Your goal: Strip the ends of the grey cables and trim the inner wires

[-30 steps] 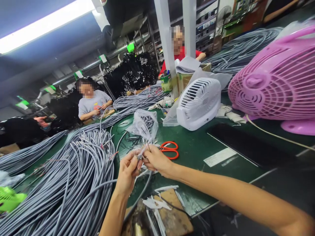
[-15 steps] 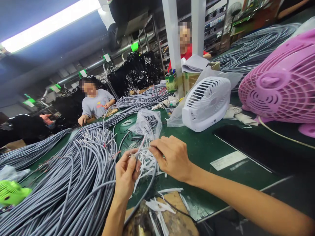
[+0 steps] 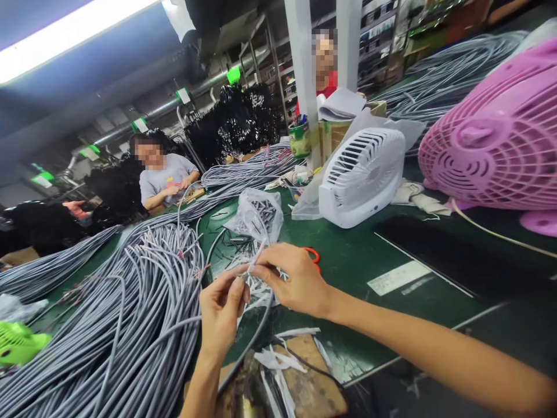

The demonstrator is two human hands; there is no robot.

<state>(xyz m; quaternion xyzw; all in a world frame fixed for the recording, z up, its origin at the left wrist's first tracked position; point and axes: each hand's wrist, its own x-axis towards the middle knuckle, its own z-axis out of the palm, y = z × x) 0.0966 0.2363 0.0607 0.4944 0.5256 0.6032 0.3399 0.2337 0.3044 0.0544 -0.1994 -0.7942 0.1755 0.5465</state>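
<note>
My left hand [image 3: 223, 310] pinches the stripped end of a grey cable [image 3: 255, 334] that curves down toward me over the green table [image 3: 348, 261]. My right hand [image 3: 293, 278] is closed in a pinch on the thin wires at that same cable end, fingertips nearly touching those of the left. A heap of white paper strips [image 3: 261, 287] lies right under both hands. Just beyond them sits a clear plastic bag [image 3: 256, 216] of small dark tubes. Red-handled scissors [image 3: 312, 254] peek out behind my right hand.
A big pile of grey cables [image 3: 130, 313] fills the left. A white fan [image 3: 363, 177] and a pink fan [image 3: 496, 139] stand at right. Two other people sit across the table. A brown board with paper scraps [image 3: 300, 383] lies near me. A green fan [image 3: 20, 342] is far left.
My right hand has shifted slightly nearer to the left one and pinches at the wire tips; it now hides most of the scissors. The view has moved a little.
</note>
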